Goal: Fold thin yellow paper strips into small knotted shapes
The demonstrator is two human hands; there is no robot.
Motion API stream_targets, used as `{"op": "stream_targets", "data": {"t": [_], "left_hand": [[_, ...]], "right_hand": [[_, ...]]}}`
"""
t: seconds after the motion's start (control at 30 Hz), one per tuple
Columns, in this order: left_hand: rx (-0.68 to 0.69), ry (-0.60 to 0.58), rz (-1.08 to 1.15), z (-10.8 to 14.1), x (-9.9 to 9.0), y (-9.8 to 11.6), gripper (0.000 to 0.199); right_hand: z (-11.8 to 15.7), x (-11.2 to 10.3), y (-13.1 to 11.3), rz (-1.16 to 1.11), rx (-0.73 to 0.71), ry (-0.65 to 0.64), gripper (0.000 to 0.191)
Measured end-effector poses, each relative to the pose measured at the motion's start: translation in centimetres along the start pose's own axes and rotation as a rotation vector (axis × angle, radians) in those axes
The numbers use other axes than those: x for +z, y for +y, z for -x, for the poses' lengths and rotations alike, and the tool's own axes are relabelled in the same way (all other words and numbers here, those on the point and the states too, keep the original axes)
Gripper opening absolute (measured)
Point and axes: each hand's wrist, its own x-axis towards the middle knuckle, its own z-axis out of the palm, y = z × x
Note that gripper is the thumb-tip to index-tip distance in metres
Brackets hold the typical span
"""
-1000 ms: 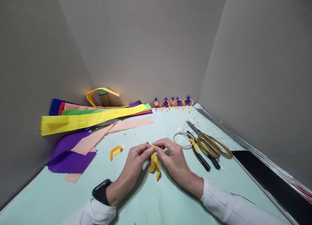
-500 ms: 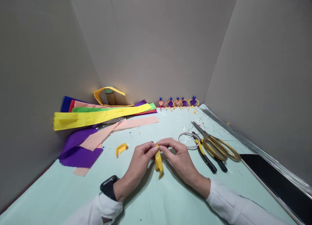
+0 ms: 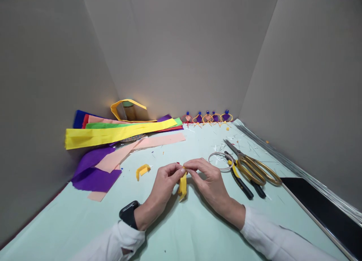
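Observation:
A narrow yellow paper strip hangs down from between my fingertips, at the middle of the table. My left hand is closed, pinching the strip's upper end between thumb and fingers. Opposite it, my right hand pinches at the same top end, its fingertips nearly meeting the left ones. A small bit of red shows just behind the left fingertips; what it belongs to is hidden. To the left of my hands lies another short, folded yellow strip.
Gold-handled scissors, yellow-black pliers and a wire coil lie right, beside a dark-screened tablet and long thin wires. Coloured paper strips are piled left. Several small figures line the back wall.
The hanging yellow strip has turned and swung slightly to the left under my fingers. Both hands keep their pinch. The whole view has shifted a little.

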Motion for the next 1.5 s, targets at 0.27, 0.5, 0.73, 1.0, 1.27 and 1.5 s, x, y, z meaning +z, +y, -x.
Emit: {"op": "stream_targets", "data": {"t": [0.27, 0.5, 0.73, 1.0, 1.27, 1.5], "left_hand": [[-0.022, -0.012, 0.022, -0.1, 0.1, -0.2, 0.029], [-0.065, 0.027, 0.059, -0.1, 0.2, -0.3, 0.026], [-0.074, 0.018, 0.092, -0.2, 0.3, -0.2, 0.024], [-0.039, -0.001, 0.058, -0.2, 0.0, -0.5, 0.025], [-0.033, -0.016, 0.097, -0.1, -0.1, -0.3, 0.024], [-0.072, -0.113, 0.095, -0.2, -1.0, -0.4, 0.021]], "right_hand": [[0.1, 0.0, 0.1, -0.001, 0.026, -0.003, 0.014], [0.0, 0.1, 0.2, 0.047, -0.024, 0.004, 0.018], [0.0, 0.1, 0.5, 0.165, -0.128, -0.027, 0.020], [0.1, 0.1, 0.7, 0.167, -0.141, -0.041, 0.016], [0.6, 0.1, 0.6, 0.114, -0.077, -0.034, 0.032], [-0.3, -0.8, -0.3, -0.005, 0.118, -0.163, 0.026]]}}
